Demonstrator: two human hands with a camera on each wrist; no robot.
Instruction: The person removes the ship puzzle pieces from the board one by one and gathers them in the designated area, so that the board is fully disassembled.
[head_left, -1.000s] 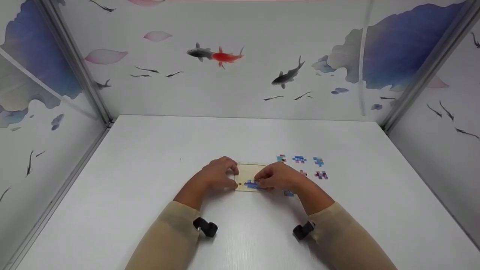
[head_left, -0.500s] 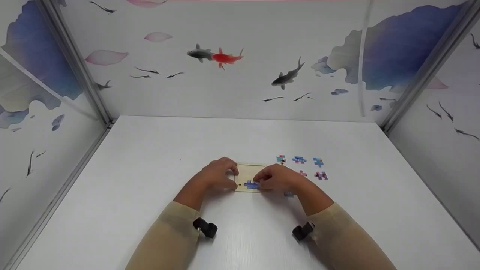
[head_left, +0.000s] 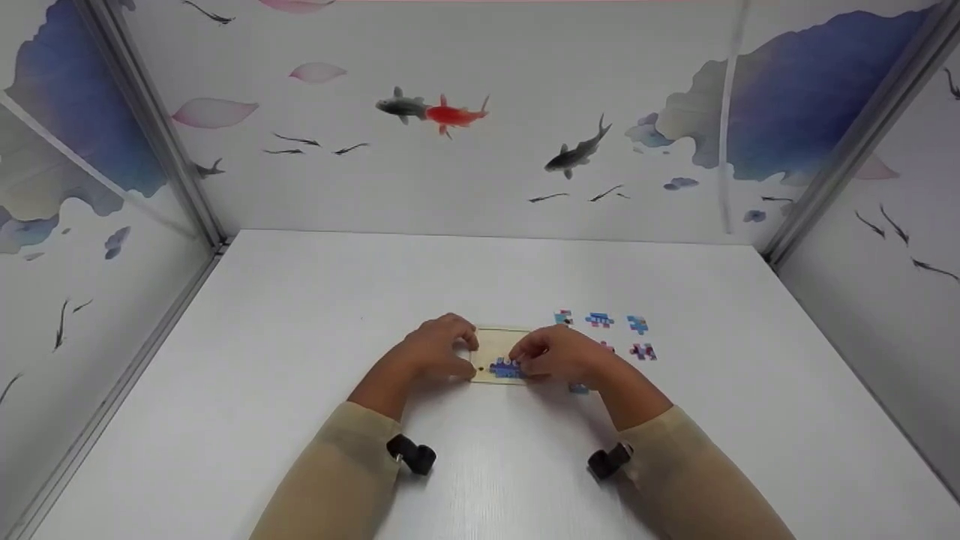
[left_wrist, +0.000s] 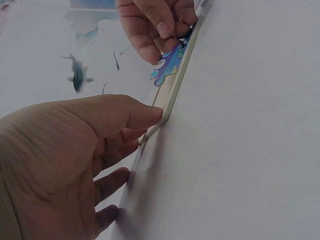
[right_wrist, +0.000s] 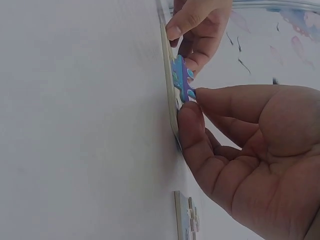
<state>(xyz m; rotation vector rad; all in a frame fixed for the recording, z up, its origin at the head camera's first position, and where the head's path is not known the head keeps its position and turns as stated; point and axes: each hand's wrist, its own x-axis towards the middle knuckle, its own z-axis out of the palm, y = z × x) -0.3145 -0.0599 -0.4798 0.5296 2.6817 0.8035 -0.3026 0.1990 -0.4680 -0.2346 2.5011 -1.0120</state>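
A shallow pale wooden puzzle tray (head_left: 499, 342) lies on the white table. My left hand (head_left: 441, 346) holds its left edge, the thumb (left_wrist: 145, 116) on the near corner and the fingers curled along the side. Blue-purple joined jigsaw pieces (head_left: 504, 368) sit along the tray's near side, tilted up a little in the right wrist view. My right hand (head_left: 559, 355) pinches their right end between thumb and index finger; that end and the tray's right edge are partly hidden behind the hand.
To the right of the tray lie several loose jigsaw pieces (head_left: 599, 319), some partly covered by the right hand and forearm. One loose piece (head_left: 578, 388) is near the right wrist. Patterned panels (head_left: 480, 180) enclose the table (head_left: 315, 285) at the back and sides.
The right hand's fingertips shift very slightly on the blue jigsaw pieces. The left hand keeps its place on the tray; the loose pieces stay put.
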